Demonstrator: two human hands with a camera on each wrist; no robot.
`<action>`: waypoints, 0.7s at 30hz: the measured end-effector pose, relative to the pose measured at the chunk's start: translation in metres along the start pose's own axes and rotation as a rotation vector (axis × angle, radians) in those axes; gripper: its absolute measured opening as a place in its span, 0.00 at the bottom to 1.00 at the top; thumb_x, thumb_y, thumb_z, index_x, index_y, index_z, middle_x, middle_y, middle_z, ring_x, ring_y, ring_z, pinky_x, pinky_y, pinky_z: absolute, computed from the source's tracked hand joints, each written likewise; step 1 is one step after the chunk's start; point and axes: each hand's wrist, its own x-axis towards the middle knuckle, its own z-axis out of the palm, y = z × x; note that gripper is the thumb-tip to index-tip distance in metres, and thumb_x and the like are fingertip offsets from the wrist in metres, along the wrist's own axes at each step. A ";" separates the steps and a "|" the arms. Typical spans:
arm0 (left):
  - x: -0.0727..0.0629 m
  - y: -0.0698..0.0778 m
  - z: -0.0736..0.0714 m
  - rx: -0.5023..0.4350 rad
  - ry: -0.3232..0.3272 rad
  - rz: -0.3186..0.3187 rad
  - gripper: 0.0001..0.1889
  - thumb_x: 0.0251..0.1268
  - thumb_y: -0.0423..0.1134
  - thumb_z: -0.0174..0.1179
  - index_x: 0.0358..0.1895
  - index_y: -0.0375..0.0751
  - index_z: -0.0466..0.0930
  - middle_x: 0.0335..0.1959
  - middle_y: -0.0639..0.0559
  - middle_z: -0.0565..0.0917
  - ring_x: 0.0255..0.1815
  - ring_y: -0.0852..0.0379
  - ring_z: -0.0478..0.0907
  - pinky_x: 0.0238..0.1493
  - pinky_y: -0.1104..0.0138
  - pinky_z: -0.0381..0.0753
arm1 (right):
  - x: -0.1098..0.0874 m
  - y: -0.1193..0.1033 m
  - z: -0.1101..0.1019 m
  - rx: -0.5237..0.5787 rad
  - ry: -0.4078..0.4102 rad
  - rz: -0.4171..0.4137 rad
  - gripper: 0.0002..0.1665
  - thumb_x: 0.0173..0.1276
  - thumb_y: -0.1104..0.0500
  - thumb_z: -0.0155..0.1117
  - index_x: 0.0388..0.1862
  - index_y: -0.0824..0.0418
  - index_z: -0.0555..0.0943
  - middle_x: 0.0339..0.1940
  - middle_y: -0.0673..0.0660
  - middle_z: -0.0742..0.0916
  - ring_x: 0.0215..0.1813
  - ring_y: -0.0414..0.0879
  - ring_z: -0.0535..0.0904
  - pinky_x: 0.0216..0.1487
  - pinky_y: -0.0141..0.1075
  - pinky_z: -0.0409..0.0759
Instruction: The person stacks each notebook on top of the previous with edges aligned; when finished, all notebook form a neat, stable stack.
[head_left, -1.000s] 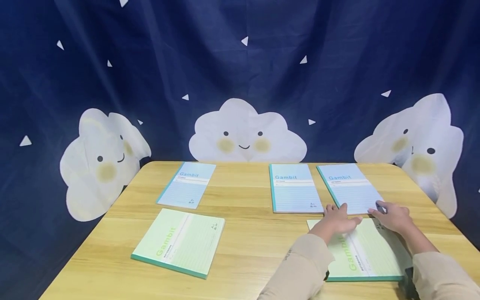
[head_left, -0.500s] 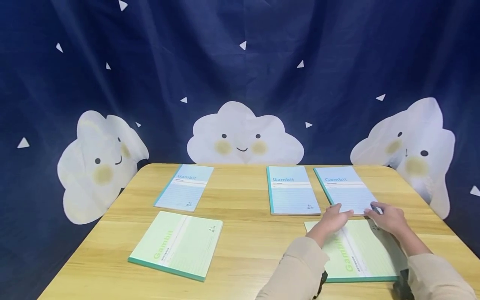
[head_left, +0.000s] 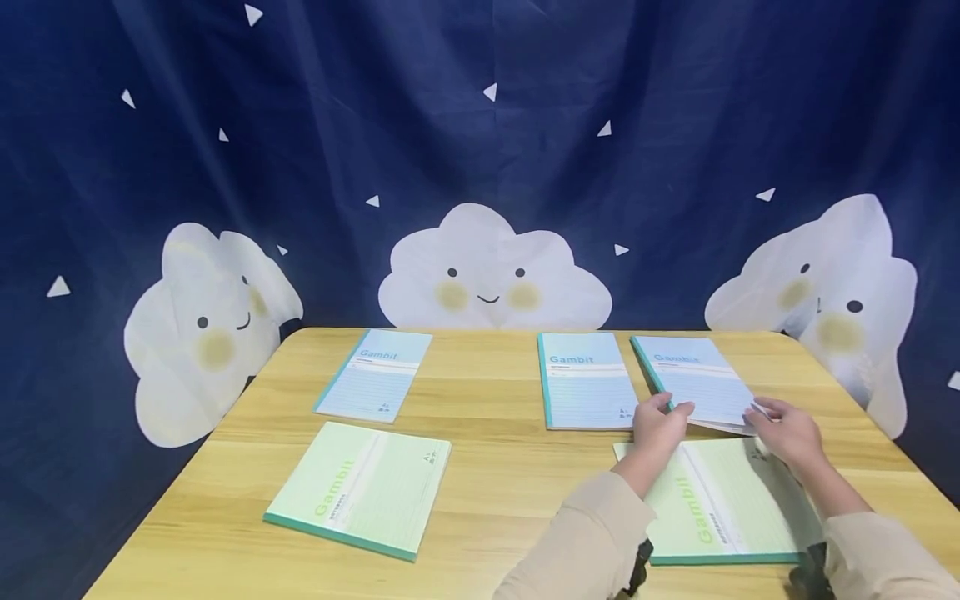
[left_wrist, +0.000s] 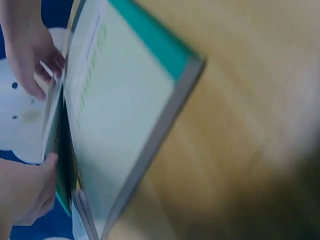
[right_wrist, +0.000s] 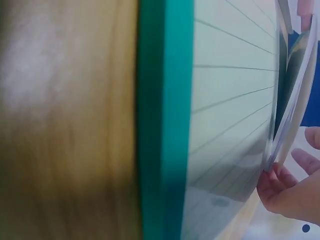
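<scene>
A blue Gambit notebook [head_left: 697,383] lies at the far right of the table, its near edge lifted slightly. My left hand [head_left: 654,429] holds its left near corner by the teal spine, thumb on the cover. At the right near corner, my right hand [head_left: 787,433] pinches the edge between thumb and fingers. The right wrist view shows the right fingers [right_wrist: 282,182] under the lifted pages and cover. Below both wrists lies a green notebook [head_left: 735,508], partly covered by the arms. In the left wrist view, the left thumb [left_wrist: 50,165] presses the raised blue notebook.
Another blue notebook [head_left: 588,383] lies just left of the held one. Farther left are a third blue notebook [head_left: 375,375] and, nearer, a second green notebook [head_left: 360,487]. A dark blue curtain [head_left: 495,150] with clouds hangs behind the wooden table [head_left: 517,517].
Both hands have closed on the near corners of the right blue notebook, the left one moving to its spine side. The notebook's near edge has risen a little.
</scene>
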 end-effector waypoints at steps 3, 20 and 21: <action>0.010 -0.001 -0.006 0.028 -0.006 0.015 0.17 0.53 0.33 0.65 0.47 0.32 0.80 0.42 0.43 0.82 0.45 0.50 0.80 0.48 0.60 0.80 | -0.001 -0.003 0.004 0.030 -0.013 0.001 0.32 0.71 0.52 0.45 0.61 0.78 0.64 0.57 0.82 0.69 0.54 0.73 0.68 0.47 0.53 0.72; 0.020 0.005 -0.007 -0.070 -0.137 -0.002 0.11 0.59 0.30 0.60 0.44 0.33 0.82 0.38 0.44 0.85 0.40 0.50 0.84 0.43 0.65 0.83 | 0.007 0.008 -0.006 0.102 -0.132 0.090 0.36 0.72 0.50 0.40 0.66 0.79 0.56 0.61 0.83 0.63 0.59 0.73 0.63 0.54 0.53 0.69; 0.020 0.006 -0.006 -0.086 -0.140 0.000 0.11 0.59 0.30 0.60 0.44 0.33 0.82 0.38 0.44 0.85 0.39 0.50 0.84 0.43 0.65 0.83 | 0.007 0.009 -0.007 0.097 -0.136 0.078 0.37 0.72 0.50 0.40 0.66 0.79 0.55 0.60 0.84 0.64 0.57 0.71 0.66 0.51 0.49 0.72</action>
